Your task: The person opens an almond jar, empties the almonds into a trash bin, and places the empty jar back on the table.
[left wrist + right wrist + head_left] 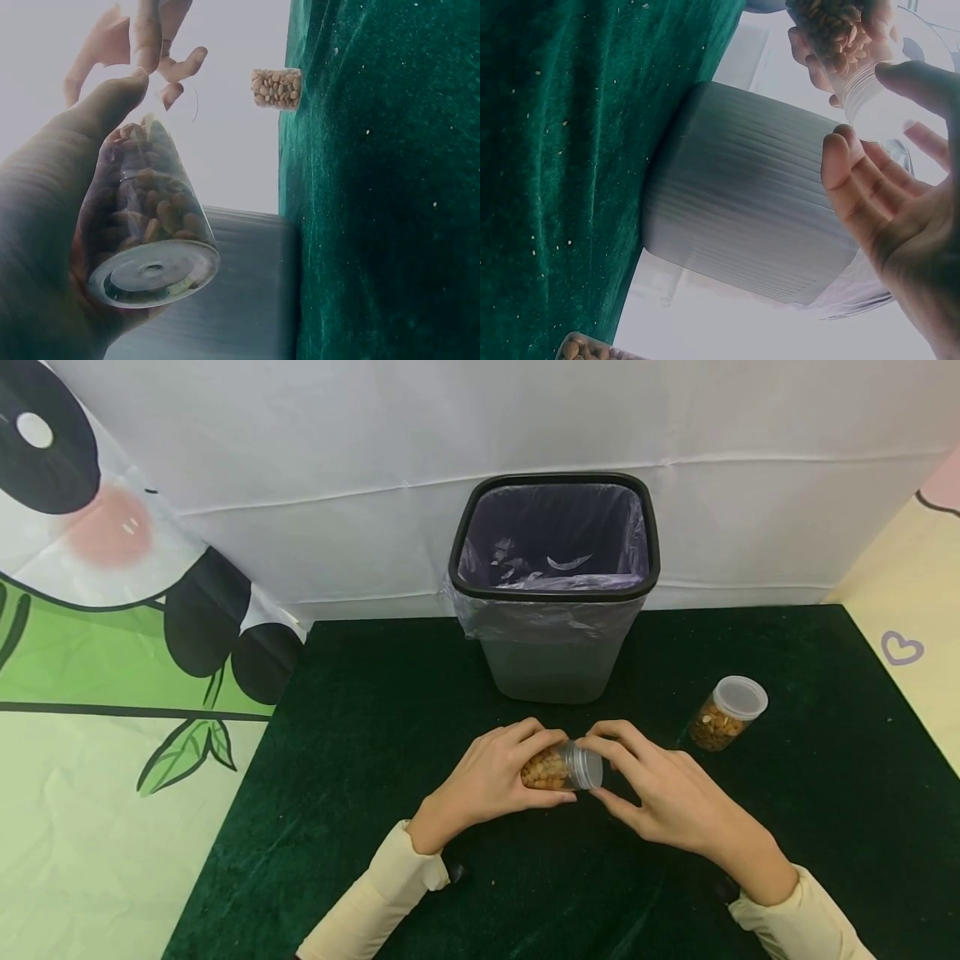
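Left hand (487, 777) curls round a sideways jar of nuts (545, 770), right hand (667, 795) bends at its top end, whether pinching I can't tell, and should that left grip slacken, the jar could drop onto the green cloth (360, 727), bin (553, 668) just beyond.

Here's the tan-filled jar (546, 770), black-rimmed grey bin (551, 668) at its 12 o'clock, cream sleeves (375, 897) at 4 and 8, black-and-white cartoon (45, 452) at 10, dark green cloth (360, 735) around!

From your 2 hands (487, 777) (667, 793): 2 jars (546, 770) (716, 727), 1 btwn 'em, 1 @ approx 2 o'clk; 1 bin (551, 668) @ 12.
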`<state>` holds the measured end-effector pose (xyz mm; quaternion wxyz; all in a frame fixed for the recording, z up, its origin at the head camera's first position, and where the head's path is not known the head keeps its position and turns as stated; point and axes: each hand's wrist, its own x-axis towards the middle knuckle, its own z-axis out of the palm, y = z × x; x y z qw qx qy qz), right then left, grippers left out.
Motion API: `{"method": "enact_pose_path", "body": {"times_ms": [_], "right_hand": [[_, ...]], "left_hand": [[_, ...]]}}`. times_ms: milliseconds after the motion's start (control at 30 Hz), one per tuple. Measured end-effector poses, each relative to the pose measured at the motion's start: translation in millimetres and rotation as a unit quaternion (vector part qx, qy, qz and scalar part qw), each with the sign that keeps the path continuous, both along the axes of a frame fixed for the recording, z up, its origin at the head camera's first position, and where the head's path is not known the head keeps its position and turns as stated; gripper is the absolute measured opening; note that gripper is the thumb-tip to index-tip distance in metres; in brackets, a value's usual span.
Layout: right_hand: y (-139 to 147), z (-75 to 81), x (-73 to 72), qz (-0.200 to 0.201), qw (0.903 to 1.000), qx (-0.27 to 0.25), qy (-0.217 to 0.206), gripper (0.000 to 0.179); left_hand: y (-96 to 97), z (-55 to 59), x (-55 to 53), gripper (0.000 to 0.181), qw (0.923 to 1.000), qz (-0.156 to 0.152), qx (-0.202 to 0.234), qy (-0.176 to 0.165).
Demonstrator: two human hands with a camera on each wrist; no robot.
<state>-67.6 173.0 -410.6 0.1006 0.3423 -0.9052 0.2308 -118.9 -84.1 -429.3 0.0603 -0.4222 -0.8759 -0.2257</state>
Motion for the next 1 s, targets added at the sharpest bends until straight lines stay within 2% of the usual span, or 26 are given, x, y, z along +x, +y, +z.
{"method": "enact_pose_path", "body": {"times_ms": [167, 333, 600, 1000], "right_hand": [[0, 0.4, -0.3, -0.001, 0.9999, 0.001, 0.010, 0.068], [1, 0.6, -0.3, 0.000, 0.9999, 0.000, 0.015, 0.057], [2, 3.1, -1.8, -0.004, 0.9998, -0.011, 0.018, 0.062], [3, 13.4, -7.8, 0.003, 0.9996, -0.012, 0.027, 0.065]], "left_hand": [[-0.3, 0.6, -0.1, 0.062, 1.0000, 0.005, -0.004, -0.006], [-0.5, 0.4, 0.4, 0.062, 0.9999, 0.006, -0.001, -0.009], [-1.5, 4.4, -0.2, 0.063, 0.9999, -0.001, 0.017, -0.004], [-9.5, 13.2, 4.8, 0.064, 0.9995, 0.022, 0.023, 0.001]]}}
